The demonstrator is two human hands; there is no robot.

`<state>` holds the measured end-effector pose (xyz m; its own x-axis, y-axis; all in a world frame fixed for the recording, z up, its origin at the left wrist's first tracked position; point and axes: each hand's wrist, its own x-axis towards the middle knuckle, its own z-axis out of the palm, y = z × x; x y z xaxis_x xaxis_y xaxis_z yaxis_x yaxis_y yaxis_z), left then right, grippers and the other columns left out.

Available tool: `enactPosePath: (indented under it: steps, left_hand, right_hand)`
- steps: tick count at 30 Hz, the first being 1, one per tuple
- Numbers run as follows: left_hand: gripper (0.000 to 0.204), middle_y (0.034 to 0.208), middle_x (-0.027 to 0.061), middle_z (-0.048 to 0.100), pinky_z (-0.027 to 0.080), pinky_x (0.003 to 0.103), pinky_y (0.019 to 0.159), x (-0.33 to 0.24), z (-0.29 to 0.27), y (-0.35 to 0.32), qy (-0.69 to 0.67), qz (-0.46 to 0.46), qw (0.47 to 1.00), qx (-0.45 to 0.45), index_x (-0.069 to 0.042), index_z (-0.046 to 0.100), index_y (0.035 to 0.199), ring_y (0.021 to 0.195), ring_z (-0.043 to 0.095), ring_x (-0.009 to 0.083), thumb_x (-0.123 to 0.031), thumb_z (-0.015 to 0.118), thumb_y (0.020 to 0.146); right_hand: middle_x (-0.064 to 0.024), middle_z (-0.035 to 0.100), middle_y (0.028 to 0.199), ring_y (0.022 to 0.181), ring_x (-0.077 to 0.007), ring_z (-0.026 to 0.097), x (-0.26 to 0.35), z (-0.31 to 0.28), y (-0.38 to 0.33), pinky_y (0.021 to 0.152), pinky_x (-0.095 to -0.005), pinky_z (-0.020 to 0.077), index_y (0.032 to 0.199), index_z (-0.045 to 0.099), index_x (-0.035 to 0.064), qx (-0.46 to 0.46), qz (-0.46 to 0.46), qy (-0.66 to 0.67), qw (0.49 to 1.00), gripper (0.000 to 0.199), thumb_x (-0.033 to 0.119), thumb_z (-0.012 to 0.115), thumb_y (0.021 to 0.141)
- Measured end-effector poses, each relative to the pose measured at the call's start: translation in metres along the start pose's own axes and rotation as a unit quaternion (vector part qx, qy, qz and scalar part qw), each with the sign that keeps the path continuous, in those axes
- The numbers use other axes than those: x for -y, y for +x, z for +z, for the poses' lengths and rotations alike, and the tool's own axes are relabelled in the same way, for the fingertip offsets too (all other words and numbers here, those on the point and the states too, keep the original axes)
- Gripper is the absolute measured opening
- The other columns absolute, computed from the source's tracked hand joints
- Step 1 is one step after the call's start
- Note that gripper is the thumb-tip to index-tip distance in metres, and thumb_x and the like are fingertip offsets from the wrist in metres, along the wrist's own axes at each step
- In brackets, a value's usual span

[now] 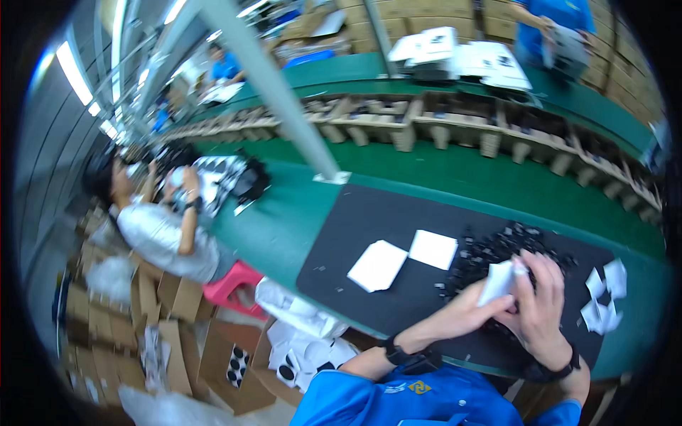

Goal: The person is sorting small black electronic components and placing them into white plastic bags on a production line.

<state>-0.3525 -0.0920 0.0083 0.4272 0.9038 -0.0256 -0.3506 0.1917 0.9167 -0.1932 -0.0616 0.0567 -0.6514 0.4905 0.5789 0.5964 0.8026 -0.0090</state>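
Note:
Between my hands is a small white card [497, 282], held above the black mat [355, 227]. My left hand [465, 311] grips its lower part, thumb pressed against it. The fingers of my right hand [541, 298] are bent round its upper right edge; whether a small part is pinched there is too blurred to tell. Just behind my hands lies a heap of small black pieces [490, 252]. To the left on the mat are a stack of white sheets [379, 265] and another white sheet [433, 249]. Several white pieces [602, 316] lie to the right.
Beyond the green bench [284, 206] runs a row of cardboard trays [455, 117]. A metal post [284, 92] stands at the mat's far left corner. At left a co-worker [167, 234] sits by a pink stool [238, 287]. Open cartons [227, 355] stand on the floor.

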Motion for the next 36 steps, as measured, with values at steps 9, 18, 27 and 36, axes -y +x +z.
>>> enactPosePath:
  steps: [9,18,27,36]
  left_hand:
    - [0.083,0.122,0.0237,0.037,0.041,0.038,0.092,-0.019,0.028,-0.010,0.352,0.052,0.926,-0.127,-0.001,0.010,0.144,0.115,0.044,0.0381,-0.021,0.062,0.083]
    - [0.051,0.114,0.0080,0.055,0.041,0.027,0.089,0.000,0.008,-0.006,-0.056,0.028,0.997,0.050,0.001,0.042,0.129,0.108,0.050,0.0134,-0.024,0.061,0.089]
    - [0.041,0.125,0.0118,0.050,0.039,0.031,0.097,-0.022,-0.013,-0.003,0.089,-0.016,0.995,-0.052,0.003,0.037,0.132,0.113,0.049,0.0183,-0.018,0.041,0.098]
    - [0.038,0.122,0.0111,0.052,0.041,0.029,0.094,-0.021,-0.013,0.007,0.102,-0.006,0.991,-0.090,0.003,0.041,0.130,0.113,0.051,0.0174,-0.015,0.044,0.097]
  right_hand:
    - [-0.0248,0.036,0.130,0.103,-0.0362,0.053,0.014,0.008,-0.027,0.069,-0.0390,0.0529,0.129,0.039,0.0021,0.024,0.131,0.220,0.966,0.085,0.002,0.078,0.054]
    - [-0.0250,0.032,0.134,0.114,-0.0362,0.047,-0.005,-0.014,-0.036,0.088,-0.0406,0.0473,0.119,0.040,0.0083,0.022,0.142,0.405,0.903,0.076,0.004,0.074,0.051]
    - [-0.0170,0.043,0.129,0.113,-0.0347,0.043,0.000,-0.007,0.011,0.092,-0.0451,0.0413,0.117,0.047,-0.0010,0.066,0.052,0.116,0.990,0.074,0.021,0.079,0.055]
    - [-0.0099,0.050,0.119,0.107,-0.0251,0.047,-0.007,0.024,0.005,0.088,-0.0390,0.0472,0.104,0.056,0.0025,-0.079,0.043,0.036,0.995,0.047,0.026,0.075,0.069]
